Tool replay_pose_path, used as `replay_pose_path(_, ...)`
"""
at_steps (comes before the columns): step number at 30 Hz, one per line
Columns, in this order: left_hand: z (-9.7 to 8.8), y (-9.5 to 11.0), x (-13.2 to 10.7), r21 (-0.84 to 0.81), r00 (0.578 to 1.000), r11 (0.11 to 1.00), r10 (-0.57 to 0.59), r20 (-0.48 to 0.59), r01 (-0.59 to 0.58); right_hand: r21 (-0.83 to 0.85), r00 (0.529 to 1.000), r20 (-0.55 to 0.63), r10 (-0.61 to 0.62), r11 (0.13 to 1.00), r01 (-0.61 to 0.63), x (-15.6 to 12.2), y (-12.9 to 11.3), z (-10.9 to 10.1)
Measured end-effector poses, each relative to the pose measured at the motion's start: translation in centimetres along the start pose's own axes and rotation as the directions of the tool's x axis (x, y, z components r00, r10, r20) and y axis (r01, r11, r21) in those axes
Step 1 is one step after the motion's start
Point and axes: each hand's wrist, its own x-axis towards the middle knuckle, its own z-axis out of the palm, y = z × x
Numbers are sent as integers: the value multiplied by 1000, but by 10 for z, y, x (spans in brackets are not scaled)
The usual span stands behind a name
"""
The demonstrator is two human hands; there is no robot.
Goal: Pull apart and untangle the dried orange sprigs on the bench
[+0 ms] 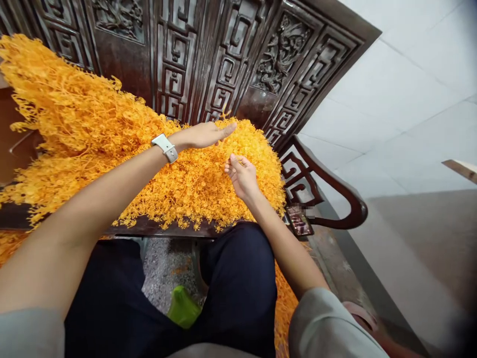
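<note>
Head camera view, looking down past the person's lap: a large heap of orange-yellow sprigs [194, 189], frilly and thin-stemmed, covers much of the seat of a dark wooden bench [156, 228]. The heap rises toward the upper left and reaches the carved backrest [122, 59], which has angular fretwork and panels of raised ornament. The left arm comes in from the lower left, a pale watch [165, 147] around its wrist, and the left hand [206, 135] is over the far side of the heap, thumb stretched to the right; its other fingers are mostly hidden, so whether it grips anything cannot be told. The right hand [242, 176] is just nearer the person, above the heap, fingers curled with the thumb close to them; whether a strand is pinched there is too small to tell. A phone [300, 221] with a lit screen is by the curved armrest [359, 211] on the right, in front of a white wall [410, 99]. Below are dark trousers [242, 278], and between the legs a bright green object [182, 306] above a speckled floor [160, 273]. More orange pieces [283, 298] show beside the right leg.
</note>
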Motion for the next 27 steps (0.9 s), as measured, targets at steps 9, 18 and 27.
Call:
replay_pose_path(9,33,7,6,-359,980,917,197,28,-174,77,984,-98,-150,984,158,8,-9,-4)
replay_pose_path(18,49,22,4,-92,972,973,200,-127,-212,-53,983,-136,-122,992,116,4,-20,2)
replay_pose_path(27,21,25,23,-240,845,968,-69,-531,-72,-512,627,331,-706,423,747,-68,-46,41)
